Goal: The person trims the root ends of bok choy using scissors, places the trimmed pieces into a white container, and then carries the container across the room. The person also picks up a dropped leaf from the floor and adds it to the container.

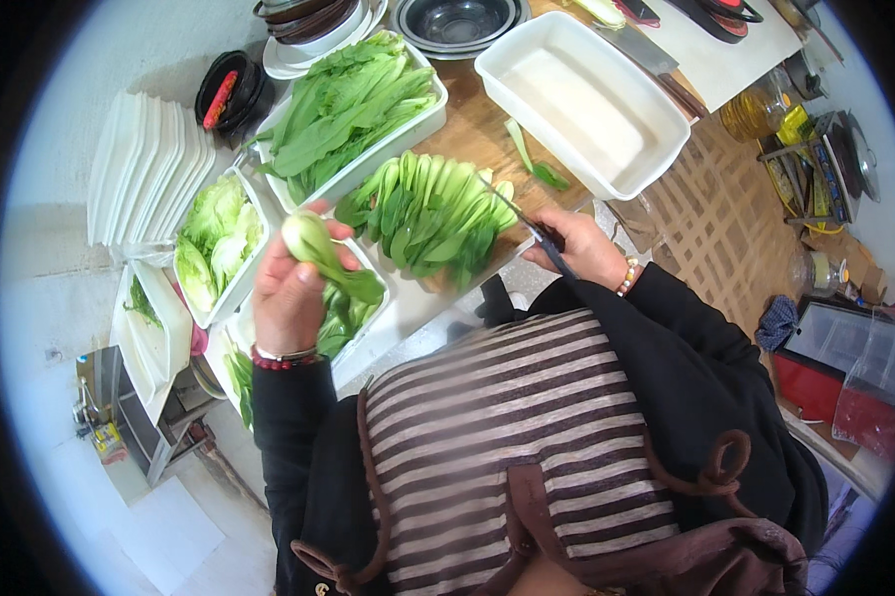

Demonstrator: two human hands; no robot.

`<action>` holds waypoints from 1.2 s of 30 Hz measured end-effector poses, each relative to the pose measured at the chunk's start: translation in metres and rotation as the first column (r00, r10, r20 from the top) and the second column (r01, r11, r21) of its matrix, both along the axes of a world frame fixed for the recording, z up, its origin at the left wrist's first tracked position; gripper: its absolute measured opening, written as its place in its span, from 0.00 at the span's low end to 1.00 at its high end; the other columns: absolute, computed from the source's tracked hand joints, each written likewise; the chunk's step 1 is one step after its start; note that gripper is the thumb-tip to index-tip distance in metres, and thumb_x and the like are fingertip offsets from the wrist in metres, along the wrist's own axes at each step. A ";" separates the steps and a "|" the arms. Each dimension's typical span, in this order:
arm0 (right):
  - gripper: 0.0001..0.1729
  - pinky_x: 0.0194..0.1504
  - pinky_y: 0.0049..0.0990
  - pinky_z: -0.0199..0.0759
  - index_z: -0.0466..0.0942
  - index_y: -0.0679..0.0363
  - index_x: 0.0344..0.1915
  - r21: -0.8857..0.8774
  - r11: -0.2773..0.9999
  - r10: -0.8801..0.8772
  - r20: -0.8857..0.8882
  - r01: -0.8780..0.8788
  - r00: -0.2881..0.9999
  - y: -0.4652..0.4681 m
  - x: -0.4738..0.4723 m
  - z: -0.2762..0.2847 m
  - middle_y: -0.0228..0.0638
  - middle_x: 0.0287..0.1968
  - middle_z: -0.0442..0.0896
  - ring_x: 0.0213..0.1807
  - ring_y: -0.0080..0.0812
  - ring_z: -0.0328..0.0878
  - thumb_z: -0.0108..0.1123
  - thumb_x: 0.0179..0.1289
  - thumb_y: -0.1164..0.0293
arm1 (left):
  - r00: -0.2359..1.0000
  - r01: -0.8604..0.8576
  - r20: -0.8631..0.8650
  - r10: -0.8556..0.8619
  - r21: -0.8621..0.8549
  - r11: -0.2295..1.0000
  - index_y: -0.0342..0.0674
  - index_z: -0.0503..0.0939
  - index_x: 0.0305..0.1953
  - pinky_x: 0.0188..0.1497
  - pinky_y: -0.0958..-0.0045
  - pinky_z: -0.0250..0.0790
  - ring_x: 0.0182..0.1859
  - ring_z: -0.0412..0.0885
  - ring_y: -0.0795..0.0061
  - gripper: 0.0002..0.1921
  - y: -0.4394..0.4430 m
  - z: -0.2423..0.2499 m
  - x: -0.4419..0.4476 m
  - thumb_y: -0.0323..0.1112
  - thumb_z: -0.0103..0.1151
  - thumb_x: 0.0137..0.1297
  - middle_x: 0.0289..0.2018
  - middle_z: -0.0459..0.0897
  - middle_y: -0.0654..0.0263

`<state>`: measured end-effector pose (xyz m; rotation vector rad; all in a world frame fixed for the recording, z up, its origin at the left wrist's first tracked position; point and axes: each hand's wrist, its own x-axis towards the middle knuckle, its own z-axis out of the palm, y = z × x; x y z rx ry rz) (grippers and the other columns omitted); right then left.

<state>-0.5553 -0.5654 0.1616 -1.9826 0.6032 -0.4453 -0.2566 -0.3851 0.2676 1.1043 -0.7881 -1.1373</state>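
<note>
My left hand point(291, 298) is closed around a head of bok choy point(307, 237), its pale base up and its leaves pointing down to the right. It is raised above a white tub point(376, 313) holding more bok choy leaves point(343, 316). My right hand point(577, 249) grips a narrow-bladed cutting tool point(540, 237) with a black handle; whether it is scissors or a knife I cannot tell. Its tip points toward a fanned row of bok choy point(432, 212) on the wooden board point(477, 112). A loose bok choy leaf point(540, 167) lies beyond.
A bare-bottomed white tub point(592, 112) stands at the right. Leafy greens point(350, 112) fill a tub behind the row; lettuce point(220, 242) fills another at left. Stacked white trays point(153, 167) lean by the wall. A cleaver point(641, 56) lies at the back right, near dark bowls point(458, 22).
</note>
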 end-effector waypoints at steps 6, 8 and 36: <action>0.19 0.32 0.32 0.69 0.76 0.63 0.44 0.048 0.998 -0.040 -0.109 0.046 0.993 0.004 -0.012 -0.003 0.40 0.27 0.75 0.27 0.37 0.74 0.71 0.55 0.67 | 0.789 -0.276 0.614 -0.020 0.383 0.882 0.38 0.70 0.63 0.48 0.77 0.72 0.45 0.79 0.80 0.26 0.057 -0.036 0.029 0.20 0.59 0.61 0.47 0.82 0.62; 0.19 0.32 0.32 0.69 0.76 0.63 0.43 0.043 0.998 -0.034 -0.119 0.039 0.992 0.006 -0.013 -0.005 0.41 0.27 0.75 0.27 0.38 0.74 0.71 0.55 0.67 | 0.566 -0.299 0.808 -0.163 0.386 0.873 0.42 0.75 0.58 0.47 0.70 0.73 0.44 0.81 0.68 0.25 0.066 -0.067 0.023 0.24 0.64 0.57 0.46 0.83 0.60; 0.22 0.34 0.30 0.70 0.75 0.62 0.47 0.084 0.996 0.029 -0.102 -0.021 0.994 0.007 -0.009 -0.022 0.38 0.29 0.77 0.29 0.32 0.74 0.71 0.57 0.65 | 0.263 -0.451 0.963 -0.056 0.174 0.876 0.37 0.72 0.53 0.47 0.62 0.71 0.45 0.76 0.55 0.23 0.064 -0.099 0.008 0.21 0.59 0.52 0.46 0.75 0.54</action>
